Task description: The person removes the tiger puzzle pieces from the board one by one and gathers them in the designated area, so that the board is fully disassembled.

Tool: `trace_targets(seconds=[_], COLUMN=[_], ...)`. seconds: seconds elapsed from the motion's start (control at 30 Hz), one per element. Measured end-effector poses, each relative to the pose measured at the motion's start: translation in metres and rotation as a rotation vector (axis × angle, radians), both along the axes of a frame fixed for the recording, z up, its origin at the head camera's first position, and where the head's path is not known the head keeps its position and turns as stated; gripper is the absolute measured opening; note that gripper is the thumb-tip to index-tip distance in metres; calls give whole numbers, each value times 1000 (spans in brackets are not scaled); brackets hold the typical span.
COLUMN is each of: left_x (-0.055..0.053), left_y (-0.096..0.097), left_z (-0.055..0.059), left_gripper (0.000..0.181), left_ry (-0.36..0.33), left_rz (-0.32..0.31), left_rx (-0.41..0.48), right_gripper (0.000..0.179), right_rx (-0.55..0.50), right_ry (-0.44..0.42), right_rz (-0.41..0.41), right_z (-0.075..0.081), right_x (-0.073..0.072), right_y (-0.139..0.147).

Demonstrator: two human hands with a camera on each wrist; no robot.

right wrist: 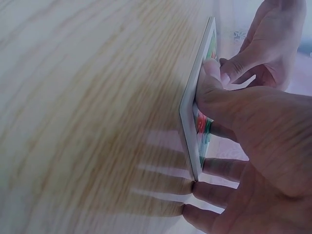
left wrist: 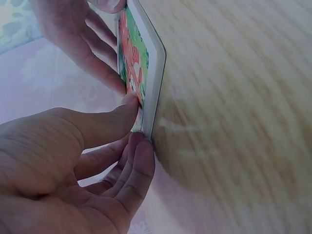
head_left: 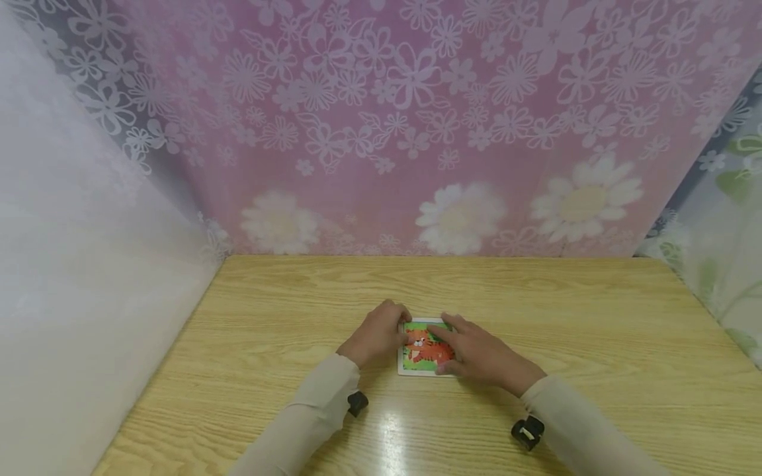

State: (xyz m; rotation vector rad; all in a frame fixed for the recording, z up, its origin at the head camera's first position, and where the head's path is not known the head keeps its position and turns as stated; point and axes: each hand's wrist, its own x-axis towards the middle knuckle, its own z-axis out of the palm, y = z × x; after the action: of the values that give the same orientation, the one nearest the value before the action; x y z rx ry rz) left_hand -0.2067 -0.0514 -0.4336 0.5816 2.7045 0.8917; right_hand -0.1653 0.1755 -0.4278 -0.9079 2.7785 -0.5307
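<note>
A small flat picture board [head_left: 424,364] with a white rim lies on the table, showing an orange tiger on green. At its left edge, my left hand [head_left: 376,332] pinches the board, thumb on the picture and curled fingers against the side, as the left wrist view shows. My right hand [head_left: 485,354] spreads over the board's right part. Its thumb [right wrist: 210,80] presses on the near rim, the index finger reaches onto the picture, and other fingertips come down at the far right edge and the tabletop. This hand hides the board's right side.
The wood-grain table [head_left: 286,297] extends around the board on every side. Behind it hangs a pink floral curtain [head_left: 369,145], with a pale sheet [head_left: 89,264] at the left and a leafy one [head_left: 726,264] at the right. Black wrist devices [head_left: 527,433] sit at both cuffs.
</note>
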Motion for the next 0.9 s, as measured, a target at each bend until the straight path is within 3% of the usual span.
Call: trace_targets(seconds=[0.33, 0.9], left_x=[1, 1], left_y=[-2, 1], left_z=[0, 0], left_gripper=[30, 30], left_ry=[-32, 16], left_rz=[24, 40], left_rx=[69, 58], right_gripper=[77, 78], right_rx=[28, 44], right_ry=[-20, -24], right_rz=[-25, -34], right_z=[-1, 2], right_x=[-1, -1], right_y=[-3, -5])
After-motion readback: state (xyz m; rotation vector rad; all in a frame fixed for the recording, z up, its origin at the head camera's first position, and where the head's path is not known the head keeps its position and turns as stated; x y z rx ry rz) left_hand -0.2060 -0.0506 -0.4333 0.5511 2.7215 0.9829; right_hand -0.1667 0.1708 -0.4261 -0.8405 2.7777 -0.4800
